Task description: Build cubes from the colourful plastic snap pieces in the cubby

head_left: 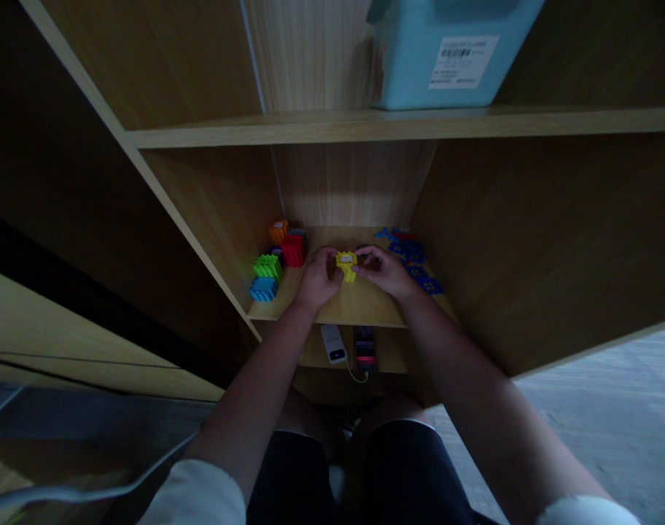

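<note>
Between my two hands is a small yellow toy block with notched edges and a pale mark on its top. My left hand grips its left side, thumb and fingers closed on it. From the right, my right hand pinches the same block. To the left stand several notched pieces: a red block, an orange block, a green block and a light blue block. Flat dark blue notched pieces lie in a loose pile right of my right hand.
The wooden shelf board sits inside a cabinet. Below it, a white power bank is cabled to a phone. A light blue bin with a label stands on the upper shelf. Side walls flank both arms.
</note>
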A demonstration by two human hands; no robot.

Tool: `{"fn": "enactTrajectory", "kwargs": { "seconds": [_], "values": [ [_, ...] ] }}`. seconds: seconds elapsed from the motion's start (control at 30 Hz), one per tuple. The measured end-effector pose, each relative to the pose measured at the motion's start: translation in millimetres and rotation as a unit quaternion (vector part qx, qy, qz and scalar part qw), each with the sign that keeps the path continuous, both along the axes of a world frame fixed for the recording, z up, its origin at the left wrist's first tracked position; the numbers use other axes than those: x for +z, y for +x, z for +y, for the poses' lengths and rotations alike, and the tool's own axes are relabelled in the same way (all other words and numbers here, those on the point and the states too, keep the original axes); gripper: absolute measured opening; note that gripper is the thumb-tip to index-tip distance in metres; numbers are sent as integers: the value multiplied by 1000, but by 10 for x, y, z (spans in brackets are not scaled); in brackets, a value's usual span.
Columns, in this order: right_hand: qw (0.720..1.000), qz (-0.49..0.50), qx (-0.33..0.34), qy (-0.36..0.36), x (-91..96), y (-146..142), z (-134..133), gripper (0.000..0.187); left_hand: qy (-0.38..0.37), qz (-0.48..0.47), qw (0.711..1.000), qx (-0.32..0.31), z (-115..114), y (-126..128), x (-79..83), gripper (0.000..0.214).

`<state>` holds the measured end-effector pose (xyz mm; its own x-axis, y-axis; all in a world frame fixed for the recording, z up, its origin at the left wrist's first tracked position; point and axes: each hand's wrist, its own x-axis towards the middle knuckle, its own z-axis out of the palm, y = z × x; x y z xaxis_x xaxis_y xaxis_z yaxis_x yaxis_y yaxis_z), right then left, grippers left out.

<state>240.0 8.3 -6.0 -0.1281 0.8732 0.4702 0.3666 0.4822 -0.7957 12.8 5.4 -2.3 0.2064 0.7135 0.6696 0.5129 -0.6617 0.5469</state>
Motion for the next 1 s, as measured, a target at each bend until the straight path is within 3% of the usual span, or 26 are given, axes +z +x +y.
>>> {"fn": "enactTrajectory", "kwargs": {
  "seconds": [0.67,1.0],
  "values": [
    [999,6,39,3,-51,-7,31,52,-10,0,1000,-5,-12,-12,23,44],
    [998,4,57,-5,-69,13,63,51,-49,-68,996,5,16,-34,13,37]
  ]
}}
